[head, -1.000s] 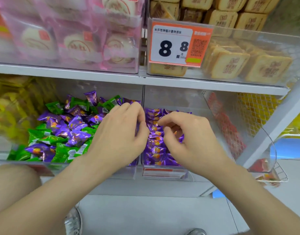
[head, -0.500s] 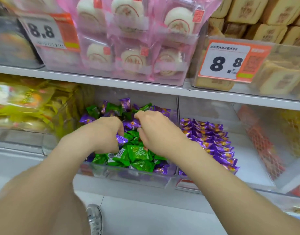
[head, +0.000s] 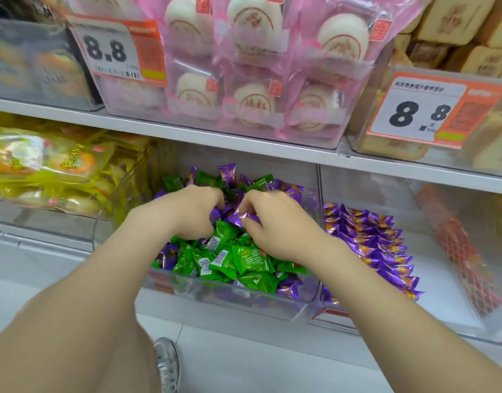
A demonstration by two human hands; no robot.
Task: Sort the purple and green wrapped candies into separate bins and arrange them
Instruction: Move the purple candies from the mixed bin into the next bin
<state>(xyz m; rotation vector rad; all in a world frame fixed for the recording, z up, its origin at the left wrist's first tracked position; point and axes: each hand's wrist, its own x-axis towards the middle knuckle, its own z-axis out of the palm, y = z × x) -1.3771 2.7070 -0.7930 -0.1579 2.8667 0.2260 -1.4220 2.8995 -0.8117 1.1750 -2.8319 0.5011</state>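
The left hand (head: 197, 212) and the right hand (head: 275, 226) sit close together at the centre of the frame, fingers curled down into a heap of sweets. The right hand's thumb and forefinger pinch a crinkled purple foil-wrapped candy (head: 244, 215). The left hand's fingertips are buried among the wrappers, so I cannot tell whether it grips anything.

Both hands work inside a clear plastic bin (head: 244, 303) where green foil-wrapped candies (head: 245, 260) crowd the front and loose purple candies (head: 227, 173) poke up at the back. Just right of it, a neighbouring clear bin (head: 448, 296) holds tidy overlapping purple rows (head: 371, 242).

These sweets look light, small and slick, with a firm core and thin crackly wrapping. The flat crimped end is probably the surest place to pinch. A grab at the middle may slip or drag neighbours along, and the loose heap will likely shift as pieces leave.

Further out, yellow snack packets (head: 45, 163) fill the left edge, pink-wrapped round white cakes (head: 249, 32) stand on the shelf above, and an orange-bordered price tag (head: 414, 112) hangs at the upper right.
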